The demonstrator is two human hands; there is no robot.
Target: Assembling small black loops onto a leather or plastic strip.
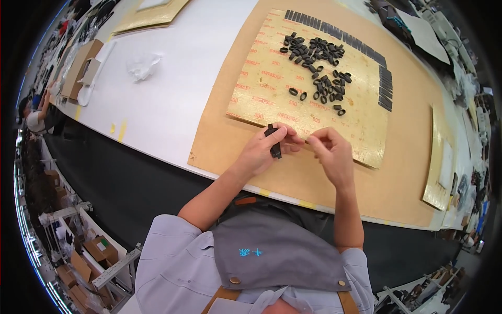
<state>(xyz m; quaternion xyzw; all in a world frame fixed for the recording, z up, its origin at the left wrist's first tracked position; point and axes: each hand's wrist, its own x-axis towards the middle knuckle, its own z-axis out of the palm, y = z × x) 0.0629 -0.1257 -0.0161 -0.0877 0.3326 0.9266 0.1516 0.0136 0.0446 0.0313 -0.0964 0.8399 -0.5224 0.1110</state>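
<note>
My left hand (255, 152) is closed on a short black strap piece (275, 143), which lies across the palm under the thumb. Close by on its right, my right hand (339, 157) pinches thumb and fingers together near the left fingertips; whatever is between them is too small to make out. Both hands hover at the near edge of a yellowish board (256, 86) with red print. Many small black loops (324, 52) lie loosely heaped on the board. Flat black strips (334, 32) line its far edge, and more black strips (385, 89) run down its right edge.
Under the board lies a tan sheet (219, 133) on a white table (183, 89). Crumpled clear plastic (144, 67) and a cardboard box (81, 68) are to the left. Another board (435, 172) sits at the right. A co-worker (37, 119) is at the far left.
</note>
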